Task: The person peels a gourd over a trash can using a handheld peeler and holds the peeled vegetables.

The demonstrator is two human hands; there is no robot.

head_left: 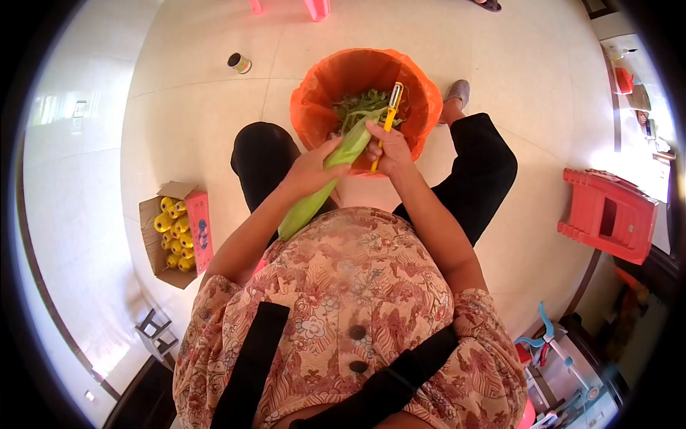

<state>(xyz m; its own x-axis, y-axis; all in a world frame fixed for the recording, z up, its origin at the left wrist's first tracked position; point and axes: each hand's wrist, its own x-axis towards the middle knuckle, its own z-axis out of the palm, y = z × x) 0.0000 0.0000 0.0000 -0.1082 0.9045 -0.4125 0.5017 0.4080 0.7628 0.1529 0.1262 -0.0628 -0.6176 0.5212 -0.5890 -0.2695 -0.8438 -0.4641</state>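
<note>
No word, number or brand can be read. The carton [200,214], to the left of the left fingers [334,171] and nearer the body, carries dark print [203,234] on its pink side, too small to make out. The can [241,64], ahead and left of those fingers, shows a coloured wrapping, likewise illegible.

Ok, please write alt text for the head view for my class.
A person's left hand grips a long green vegetable, its far end over an orange bin holding green scraps, while the right hand holds a yellow peeler. An open box of yellow items sits on the floor at left.
</note>
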